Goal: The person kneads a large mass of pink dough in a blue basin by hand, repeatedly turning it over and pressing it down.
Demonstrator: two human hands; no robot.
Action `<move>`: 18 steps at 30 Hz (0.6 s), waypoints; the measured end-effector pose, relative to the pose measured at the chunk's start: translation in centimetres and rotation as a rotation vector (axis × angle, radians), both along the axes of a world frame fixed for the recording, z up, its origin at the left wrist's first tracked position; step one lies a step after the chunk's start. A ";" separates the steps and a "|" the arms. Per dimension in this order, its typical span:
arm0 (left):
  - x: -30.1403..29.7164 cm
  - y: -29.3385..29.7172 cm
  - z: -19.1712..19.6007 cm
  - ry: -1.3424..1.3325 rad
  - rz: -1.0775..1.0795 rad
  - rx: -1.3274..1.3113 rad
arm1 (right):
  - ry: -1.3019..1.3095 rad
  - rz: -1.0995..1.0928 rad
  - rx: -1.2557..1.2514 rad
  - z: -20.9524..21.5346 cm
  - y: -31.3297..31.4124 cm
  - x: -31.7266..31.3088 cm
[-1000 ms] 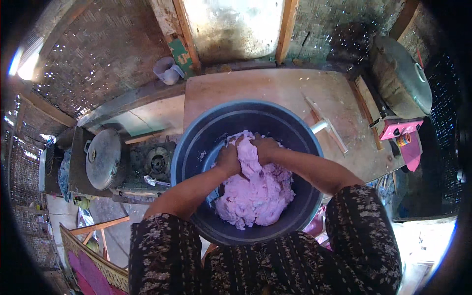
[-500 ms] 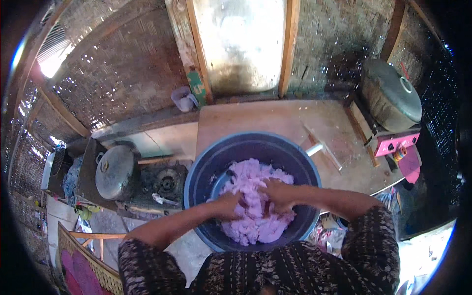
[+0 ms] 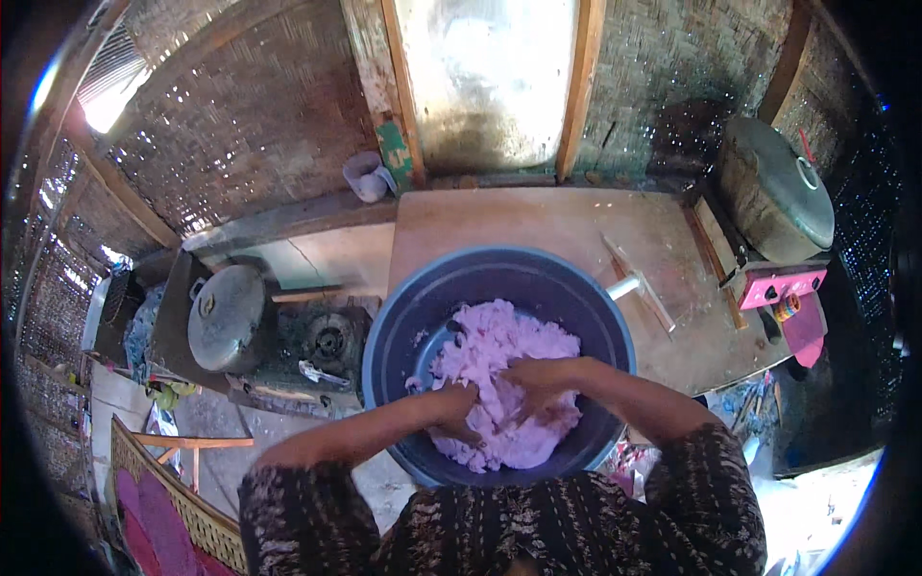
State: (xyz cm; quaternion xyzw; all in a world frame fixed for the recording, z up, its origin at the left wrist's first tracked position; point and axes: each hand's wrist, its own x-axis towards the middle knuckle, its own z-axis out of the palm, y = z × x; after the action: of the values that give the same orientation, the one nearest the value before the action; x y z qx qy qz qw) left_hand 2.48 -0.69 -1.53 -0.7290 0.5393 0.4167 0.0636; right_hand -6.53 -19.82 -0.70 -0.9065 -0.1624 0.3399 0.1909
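Note:
A lumpy mass of pale pink-lilac dough (image 3: 509,331) lies in a big dark blue plastic basin (image 3: 384,336) in front of my body. On the dough's left side rests my left hand (image 3: 457,411), its fingers apart and partly sunk against the lumps. From the right, my right hand (image 3: 540,386) presses onto the top of the dough with fingers spread. Some fingertips of both hands are hidden in the dough. Small bits of it cling to the basin's inner wall.
Behind the basin is a wooden tabletop (image 3: 461,216) with a white-ended stick (image 3: 622,286) beside the rim. At left stand a lidded pot (image 3: 228,322) and a blackened burner (image 3: 329,338). A large pot (image 3: 776,197) sits on a pink-fronted stove (image 3: 783,285) at right.
Both hands have shifted slightly over the dough, and the fingers of the right hand are spread more openly on it. The view has tilted a little, moving the surroundings slightly.

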 end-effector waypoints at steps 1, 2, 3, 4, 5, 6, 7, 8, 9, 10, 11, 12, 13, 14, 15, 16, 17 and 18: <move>0.9 -0.2 1.9 0.136 0.021 -0.028 | 0.082 0.059 0.174 0.6 -2.4 0.3; 0.9 1.2 2.5 0.062 0.039 -0.190 | 0.049 0.073 0.240 1.9 -3.4 0.2; 1.0 1.9 4.4 0.056 0.082 -0.187 | 0.023 0.094 0.304 4.1 -3.7 -0.7; 0.9 2.0 6.3 0.059 0.111 -0.189 | 0.004 0.098 0.362 5.4 -4.3 -1.5; 1.0 1.9 7.2 0.064 0.139 -0.192 | -0.010 0.051 0.355 5.6 -5.0 -1.5; 1.1 1.9 6.1 0.158 0.183 -0.292 | -0.024 0.025 0.347 6.0 -5.3 -1.2; 1.3 1.7 3.8 0.247 0.230 -0.395 | -0.041 0.005 0.339 6.5 -5.3 -0.9; 1.7 1.1 1.4 0.342 0.269 -0.503 | 0.148 -0.067 0.307 5.5 -4.7 -0.4; 2.2 -0.2 -0.6 0.499 0.426 -0.242 | 0.331 -0.150 0.272 3.2 -4.0 0.3; 2.5 -1.6 -2.4 0.649 0.588 0.028 | 0.514 -0.221 0.238 1.2 -3.4 0.9; 2.6 -3.2 -2.2 0.672 0.598 0.126 | 0.498 -0.235 0.230 0.3 -3.4 0.6; 2.6 -4.4 -2.2 0.689 0.622 0.225 | 0.479 -0.233 0.219 -0.5 -3.5 0.8; 2.3 -5.7 -2.2 0.700 0.628 0.331 | 0.459 -0.242 0.211 -1.4 -3.8 1.0; 2.0 -6.5 -2.3 0.677 0.625 0.250 | 0.541 -0.165 0.218 -2.9 -5.3 1.3; 1.9 -6.1 -2.7 0.654 0.658 0.174 | 0.510 -0.198 0.134 -0.2 -4.5 1.6; 1.9 -5.7 -3.1 0.652 0.685 0.107 | 0.474 -0.233 0.044 5.3 -3.5 1.1; 1.7 -5.8 -4.1 0.633 0.726 0.030 | 0.435 -0.287 -0.043 8.4 -3.1 0.8; 1.4 -6.2 -5.7 0.614 0.757 -0.040 | 0.324 -0.225 -0.071 8.2 -3.8 0.9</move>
State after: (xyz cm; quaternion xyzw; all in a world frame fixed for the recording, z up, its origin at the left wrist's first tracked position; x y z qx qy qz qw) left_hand 3.89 -6.89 -7.20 -0.7183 0.2382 0.5960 -0.2685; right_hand -5.65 -23.60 7.51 -0.8584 -0.0151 0.4634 0.2195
